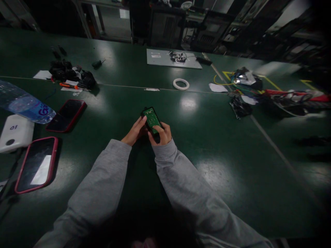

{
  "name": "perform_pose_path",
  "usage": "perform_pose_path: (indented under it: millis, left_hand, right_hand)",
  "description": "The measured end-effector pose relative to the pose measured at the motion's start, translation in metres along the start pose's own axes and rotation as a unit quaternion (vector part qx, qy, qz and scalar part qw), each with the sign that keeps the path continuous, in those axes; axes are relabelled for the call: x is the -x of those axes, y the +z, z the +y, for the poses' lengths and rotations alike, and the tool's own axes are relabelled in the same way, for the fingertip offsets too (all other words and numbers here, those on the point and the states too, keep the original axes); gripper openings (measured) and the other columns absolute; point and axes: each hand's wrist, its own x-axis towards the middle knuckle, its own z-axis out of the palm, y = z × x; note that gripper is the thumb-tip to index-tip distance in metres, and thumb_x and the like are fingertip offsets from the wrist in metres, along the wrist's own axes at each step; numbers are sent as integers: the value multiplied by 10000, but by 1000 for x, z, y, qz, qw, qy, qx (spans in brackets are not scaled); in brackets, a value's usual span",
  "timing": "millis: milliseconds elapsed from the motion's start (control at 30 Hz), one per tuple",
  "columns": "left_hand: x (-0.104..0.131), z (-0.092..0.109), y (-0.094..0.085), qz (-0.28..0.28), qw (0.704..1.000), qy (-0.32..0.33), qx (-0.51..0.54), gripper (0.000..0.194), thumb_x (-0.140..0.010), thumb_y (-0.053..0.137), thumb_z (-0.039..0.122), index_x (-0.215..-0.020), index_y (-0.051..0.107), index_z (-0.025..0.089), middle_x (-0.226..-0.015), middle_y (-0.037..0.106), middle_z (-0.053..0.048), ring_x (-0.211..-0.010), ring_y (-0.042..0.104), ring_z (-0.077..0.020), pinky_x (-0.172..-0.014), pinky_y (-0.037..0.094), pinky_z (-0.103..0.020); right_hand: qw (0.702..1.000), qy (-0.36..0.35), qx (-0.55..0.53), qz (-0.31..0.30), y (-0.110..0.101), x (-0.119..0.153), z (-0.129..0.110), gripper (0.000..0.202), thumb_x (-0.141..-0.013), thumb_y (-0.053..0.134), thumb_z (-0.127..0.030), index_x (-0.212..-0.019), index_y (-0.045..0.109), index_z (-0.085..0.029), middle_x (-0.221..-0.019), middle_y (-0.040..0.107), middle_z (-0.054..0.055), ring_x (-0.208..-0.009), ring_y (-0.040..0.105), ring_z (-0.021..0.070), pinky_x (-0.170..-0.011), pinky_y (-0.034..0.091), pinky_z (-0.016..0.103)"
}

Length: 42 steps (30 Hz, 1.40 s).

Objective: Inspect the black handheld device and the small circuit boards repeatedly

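your left hand [136, 131] grips the left side of the black-cased green circuit board [152, 119]; your right hand [163, 134] clasps its lower right. it's at your twelve o'clock, the tape roll [181, 89] beyond it at one o'clock.

One glossy green tabletop [207, 137] spans the foreground, bearing white glare [214, 174] at four o'clock, with dark chair-like backs [167, 29] standing beyond it at twelve and a grey framed unit [113, 26] at eleven, all dimly lit.
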Motion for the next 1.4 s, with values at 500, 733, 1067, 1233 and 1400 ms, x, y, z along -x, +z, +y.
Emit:
perform_pose_path:
  millis: [500,733,1067,1233,1400]
  left_hand:
    - [0,0,0,10,1000,-3,-5,629,-823,583,654,-1299,536,247,-1151,679,-81,-940,654,-213,-796,504,-341]
    - [0,0,1,17,1000,1,-15,631,-823,593,643,-1314,525,251,-1193,674,-83,-957,659,-219,-799,508,-342]
    - [1,0,1,13,1000,9,-8,590,-827,611,613,-1293,545,258,-1217,663,-70,-950,653,-201,-805,505,-326]
    - [-1,-2,0,14,1000,14,-5,527,-837,621,579,-1258,561,268,-1192,674,-53,-913,652,-172,-772,496,-293]
    - [0,-2,0,14,1000,14,-8,531,-827,640,568,-1265,558,278,-1199,671,-55,-954,651,-198,-824,494,-336]
  right_hand:
    - [1000,2,-23,0,2,1,4,359,-849,647,-247,-1187,527,-256,-1220,493,102,-1078,581,211,-865,589,397]
    - [996,18,-67,62,12,1,7,553,-808,669,-298,-1274,387,-202,-1145,557,119,-1050,610,228,-861,569,426]
    - [999,-15,-18,43,13,2,13,503,-815,625,-300,-1267,433,-190,-1110,571,125,-1031,609,231,-831,582,416]
    - [999,-13,-29,42,12,1,12,505,-818,629,-278,-1277,440,-184,-1129,573,128,-1049,610,223,-841,588,405]
    - [999,4,-12,45,9,2,9,465,-815,652,-246,-1246,490,-185,-1110,594,124,-1031,624,214,-834,598,384]
